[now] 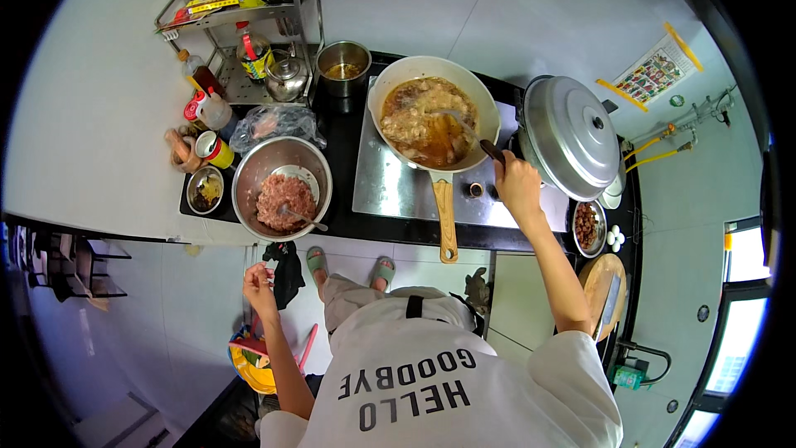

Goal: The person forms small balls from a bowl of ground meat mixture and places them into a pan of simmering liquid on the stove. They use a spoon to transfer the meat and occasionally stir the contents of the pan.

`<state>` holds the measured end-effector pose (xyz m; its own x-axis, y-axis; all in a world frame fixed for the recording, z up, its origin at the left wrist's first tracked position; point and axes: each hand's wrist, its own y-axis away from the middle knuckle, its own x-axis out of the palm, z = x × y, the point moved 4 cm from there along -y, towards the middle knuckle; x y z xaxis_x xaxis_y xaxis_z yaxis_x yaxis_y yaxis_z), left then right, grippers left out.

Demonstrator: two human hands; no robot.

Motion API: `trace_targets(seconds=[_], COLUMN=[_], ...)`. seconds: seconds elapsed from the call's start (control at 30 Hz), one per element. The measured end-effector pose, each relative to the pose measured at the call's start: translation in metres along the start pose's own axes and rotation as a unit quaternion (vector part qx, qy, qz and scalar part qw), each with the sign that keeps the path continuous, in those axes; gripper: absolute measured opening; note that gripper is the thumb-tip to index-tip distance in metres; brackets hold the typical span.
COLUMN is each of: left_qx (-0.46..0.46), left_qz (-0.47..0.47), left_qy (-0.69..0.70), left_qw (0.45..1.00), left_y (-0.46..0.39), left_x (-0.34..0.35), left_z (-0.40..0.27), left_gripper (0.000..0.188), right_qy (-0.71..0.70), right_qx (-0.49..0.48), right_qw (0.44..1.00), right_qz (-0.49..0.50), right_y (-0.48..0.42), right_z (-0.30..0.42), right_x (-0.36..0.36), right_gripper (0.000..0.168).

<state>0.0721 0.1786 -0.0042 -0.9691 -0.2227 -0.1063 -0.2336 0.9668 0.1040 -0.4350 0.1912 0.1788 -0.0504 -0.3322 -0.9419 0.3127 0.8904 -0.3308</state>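
My right hand (519, 185) is closed around the dark handle of a metal spatula or ladle (467, 127), whose head rests in the oil of a deep white frying pan (489, 84). Pale battered-looking pieces (435, 96) bubble in the brown oil. The pan's wood-patterned handle (446, 218) points towards me. My left hand (258, 283) hangs in the air below the counter edge, fingers curled, with nothing visible in it. Nearest to it on the counter is a steel bowl (241, 190) of raw minced meat (283, 199) with a metal spoon (305, 218) in it.
Right of the pan stands a large lidded aluminium pot (575, 137); beyond are a bowl of diced brown food (587, 227), eggs (615, 239) and a round cutting board (600, 286) with a cleaver (609, 305). Left are a steel pot (343, 84), kettle (287, 79), seasoning containers and a rack (249, 12).
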Motion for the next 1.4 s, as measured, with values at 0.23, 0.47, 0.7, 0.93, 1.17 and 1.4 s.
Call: trace_targets(seconds=[0.23,0.47,0.7,0.93,1.17,1.4], left_qx=[0.011,0.001,0.015,0.007,0.005,0.005], left_qz=[-0.014,-0.010,-0.006,0.006,0.016,0.016], left_qy=[0.005,0.005,0.003,0.016,0.014,0.018], left_qw=[1.000,1.000,1.000,1.000,1.000,1.000], left_y=[0.003,0.001,0.000,-0.002,-0.008,-0.007], left_x=[-0.005,0.008,0.008,0.019,0.026,0.026], left_z=[0.006,-0.001,0.000,0.001,0.000,-0.002], left_gripper=[0.020,0.019,0.020,0.022,0.021,0.019], right_qy=[-0.038,-0.030,0.015,-0.022,-0.062,-0.063], right_qx=[-0.044,-0.125,-0.151,-0.051,0.031,0.011], right_qw=[0.998,0.991,0.986,0.997,0.990,0.995], right_qz=[0.001,0.021,0.065,0.060,0.123,0.077], right_y=[-0.006,-0.008,0.015,0.057,0.081,0.065], right_z=[0.023,0.051,0.029,-0.005,0.003,0.019], right_x=[-0.028,0.000,-0.011,-0.050,-0.083,-0.037], right_gripper=[0.024,0.029,0.033,0.026,0.020,0.018])
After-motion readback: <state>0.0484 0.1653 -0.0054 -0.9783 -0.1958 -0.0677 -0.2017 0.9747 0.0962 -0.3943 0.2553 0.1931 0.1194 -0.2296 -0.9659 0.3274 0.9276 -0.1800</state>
